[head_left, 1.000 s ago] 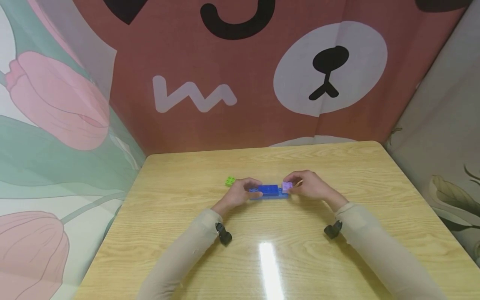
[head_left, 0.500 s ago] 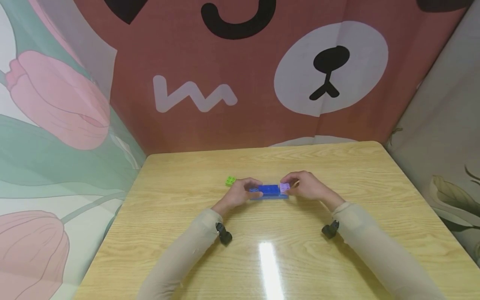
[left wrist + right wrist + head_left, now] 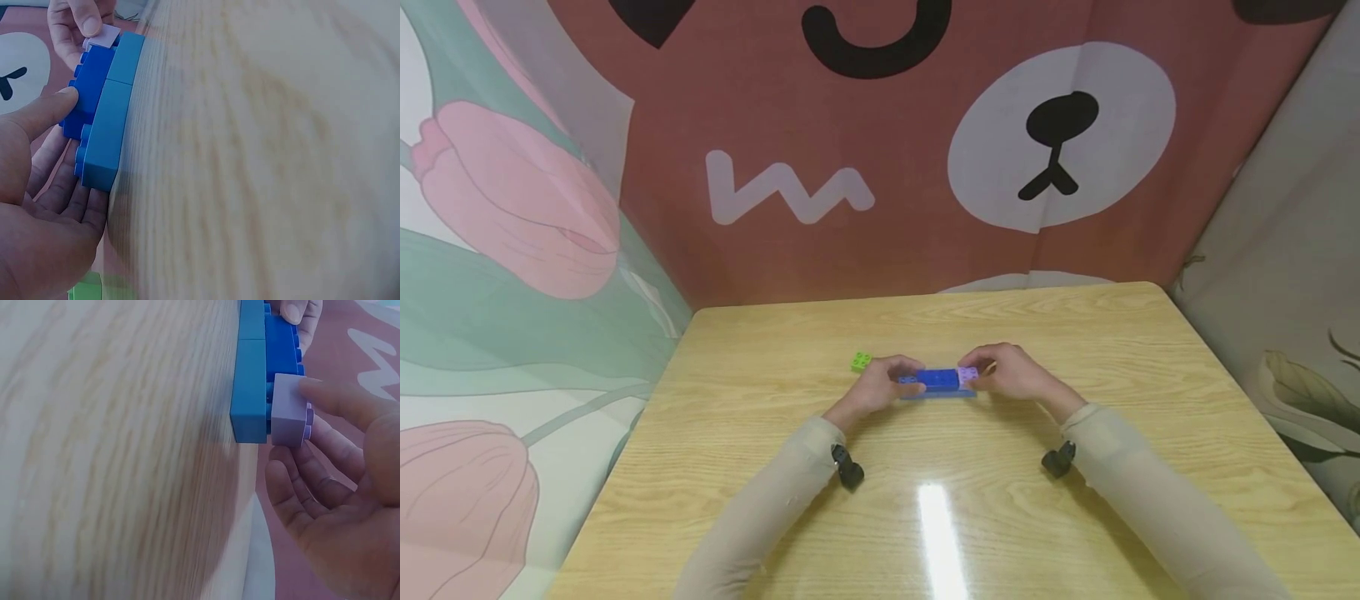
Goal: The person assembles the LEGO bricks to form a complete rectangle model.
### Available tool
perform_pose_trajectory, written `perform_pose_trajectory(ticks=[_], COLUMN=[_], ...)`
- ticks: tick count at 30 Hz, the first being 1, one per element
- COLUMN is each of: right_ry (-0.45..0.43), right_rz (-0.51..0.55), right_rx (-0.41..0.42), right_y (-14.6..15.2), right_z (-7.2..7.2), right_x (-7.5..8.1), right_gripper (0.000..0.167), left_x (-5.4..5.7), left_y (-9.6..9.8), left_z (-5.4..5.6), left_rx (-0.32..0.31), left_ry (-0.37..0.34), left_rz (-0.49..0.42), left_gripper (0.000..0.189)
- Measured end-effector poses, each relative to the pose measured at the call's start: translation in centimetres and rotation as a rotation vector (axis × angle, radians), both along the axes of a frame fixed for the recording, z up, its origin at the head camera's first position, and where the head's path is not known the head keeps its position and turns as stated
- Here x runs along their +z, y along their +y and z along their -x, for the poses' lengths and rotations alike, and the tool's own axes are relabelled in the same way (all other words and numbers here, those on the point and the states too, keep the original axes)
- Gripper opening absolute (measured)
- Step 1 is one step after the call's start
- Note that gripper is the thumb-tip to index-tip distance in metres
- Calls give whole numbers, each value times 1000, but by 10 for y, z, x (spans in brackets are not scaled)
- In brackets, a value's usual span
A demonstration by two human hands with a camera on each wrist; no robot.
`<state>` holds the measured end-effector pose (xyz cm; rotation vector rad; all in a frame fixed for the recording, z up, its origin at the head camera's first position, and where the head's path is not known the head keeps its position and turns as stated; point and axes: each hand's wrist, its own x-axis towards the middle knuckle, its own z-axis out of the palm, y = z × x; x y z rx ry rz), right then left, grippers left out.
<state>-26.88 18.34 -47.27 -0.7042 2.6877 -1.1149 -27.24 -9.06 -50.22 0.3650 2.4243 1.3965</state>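
Two lighter blue bricks (image 3: 106,144) lie end to end on the table, with a dark blue brick (image 3: 937,380) across their joint. My left hand (image 3: 880,385) grips the left part of this build, thumb on the dark blue brick and fingers behind. My right hand (image 3: 1018,373) pinches a light purple brick (image 3: 289,412) between thumb and fingers. That brick sits over the right lighter blue brick, beside the dark blue one. In the right wrist view, blue studs show in a narrow gap beneath it. Bare studs also show at the build's left end.
A bright green brick (image 3: 861,362) lies on the wooden table (image 3: 1000,517) behind my left hand. Printed cloth (image 3: 910,208) hangs along the table's back edge and at both sides. A small black device sits on each wrist.
My right hand has moved slightly left with the purple brick, bringing it up to the dark blue brick's right end. The left hand and the build have stayed in place.
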Motion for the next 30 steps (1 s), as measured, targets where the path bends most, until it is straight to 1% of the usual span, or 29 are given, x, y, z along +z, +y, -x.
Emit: perform_pose_trajectory(ticks=[7, 18, 23, 27, 30], right_ry=[24, -10, -15, -10, -14], right_rz=[-9, -14, -31, -24, -8], right_rx=[-15, -45, -49, -47, -45], right_y=[-2, -6, -6, -5, -4], right_z=[1, 1, 2, 2, 0], right_x=[-1, 1, 1, -1, -2], right_gripper=[31, 29, 29, 30, 29], left_x=[0, 2, 2, 2, 2], left_y=[0, 1, 1, 0, 0], left_z=[1, -1, 0, 0, 0], left_rx=[0, -6, -6, -3, 2], left_ry=[12, 27, 25, 21, 5], left_rz=[11, 13, 24, 33, 33], left_gripper=[34, 34, 34, 34, 34])
